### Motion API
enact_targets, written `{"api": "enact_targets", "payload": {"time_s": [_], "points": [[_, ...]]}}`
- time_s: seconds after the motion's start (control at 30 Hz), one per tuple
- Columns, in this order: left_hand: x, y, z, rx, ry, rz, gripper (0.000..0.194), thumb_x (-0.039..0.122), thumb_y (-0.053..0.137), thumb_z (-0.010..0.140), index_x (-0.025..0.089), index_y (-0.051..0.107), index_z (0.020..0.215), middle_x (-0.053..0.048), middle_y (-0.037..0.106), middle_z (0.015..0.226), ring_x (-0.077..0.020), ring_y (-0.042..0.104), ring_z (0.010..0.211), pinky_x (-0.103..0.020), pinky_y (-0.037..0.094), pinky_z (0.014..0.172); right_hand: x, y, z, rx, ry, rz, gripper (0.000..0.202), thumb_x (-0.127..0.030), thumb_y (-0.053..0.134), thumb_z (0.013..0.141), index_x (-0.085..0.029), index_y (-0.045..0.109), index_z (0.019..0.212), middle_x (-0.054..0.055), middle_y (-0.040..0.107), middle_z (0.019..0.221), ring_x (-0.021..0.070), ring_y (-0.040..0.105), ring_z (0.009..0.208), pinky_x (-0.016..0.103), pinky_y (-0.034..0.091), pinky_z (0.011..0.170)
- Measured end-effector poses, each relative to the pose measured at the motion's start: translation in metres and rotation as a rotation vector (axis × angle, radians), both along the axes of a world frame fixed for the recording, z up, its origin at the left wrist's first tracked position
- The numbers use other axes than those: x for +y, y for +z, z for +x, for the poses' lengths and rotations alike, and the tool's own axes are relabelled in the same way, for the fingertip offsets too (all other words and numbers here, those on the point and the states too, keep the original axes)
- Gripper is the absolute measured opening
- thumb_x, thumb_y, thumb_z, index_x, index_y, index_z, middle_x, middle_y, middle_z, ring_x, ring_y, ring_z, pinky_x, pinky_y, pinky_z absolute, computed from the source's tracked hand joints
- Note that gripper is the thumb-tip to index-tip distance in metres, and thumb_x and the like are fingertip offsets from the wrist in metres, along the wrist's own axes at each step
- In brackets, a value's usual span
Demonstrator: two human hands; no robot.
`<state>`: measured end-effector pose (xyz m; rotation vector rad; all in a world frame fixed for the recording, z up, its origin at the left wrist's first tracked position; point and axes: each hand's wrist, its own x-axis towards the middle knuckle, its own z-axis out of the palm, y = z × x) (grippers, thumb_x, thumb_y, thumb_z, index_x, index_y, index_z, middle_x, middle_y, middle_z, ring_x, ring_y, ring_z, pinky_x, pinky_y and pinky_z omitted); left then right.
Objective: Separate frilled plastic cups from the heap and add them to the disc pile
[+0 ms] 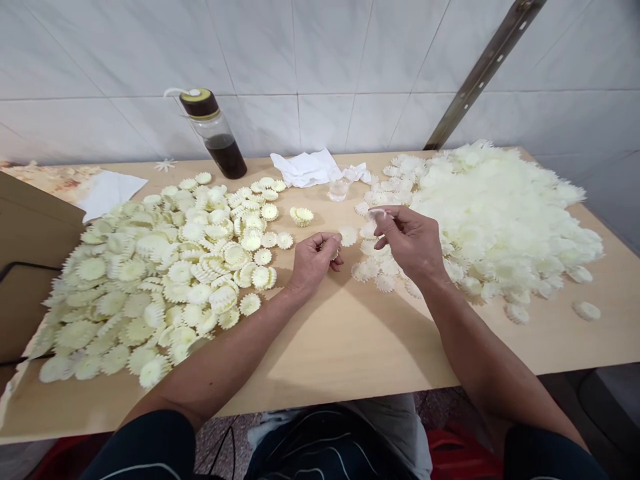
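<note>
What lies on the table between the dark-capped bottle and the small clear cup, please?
In the head view, a crumpled white tissue lies on the table between the bottle and the clear cup.

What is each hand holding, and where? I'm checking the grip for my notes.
Left hand curls around a small toothed piece; right hand pinches a small white piece at its fingertips.
</note>
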<state>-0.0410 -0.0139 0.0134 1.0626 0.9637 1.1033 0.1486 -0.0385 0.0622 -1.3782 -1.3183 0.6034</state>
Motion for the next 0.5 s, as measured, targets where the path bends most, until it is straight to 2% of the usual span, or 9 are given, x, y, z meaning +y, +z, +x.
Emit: {"api": "enact_targets", "payload": {"time_s": [0.2,0.5], "points": [[-0.003,0.002,0.0,0.038,-0.017,0.071,0.039,0.054,0.082,0.085,0.016,0.075,0.085,-0.001,0.066,0.064,-0.0123,0.062,0.053,-0.024,0.054,0.051,0.006,-0.005,0.009,0.149,0.108,-0.054,0.046,-0.065,0.087,0.083,-0.022,0.073,0.089,-0.001,0.067,0.073,0.0131,0.064,0.054,0.03,0.059,0.053],[-0.002,-0.003,0.0,0.038,-0.012,0.084,0.038,0.054,0.082,0.085,0.016,0.076,0.086,0.0,0.065,0.064,-0.0123,0.062,0.054,-0.023,0.055,0.05,0.007,-0.007,0.016,0.145,0.17,-0.175,0.043,-0.063,0.084,0.086,-0.02,0.078,0.091,0.002,0.072,0.082,0.0163,0.068,0.063,0.033,0.061,0.061]]}}
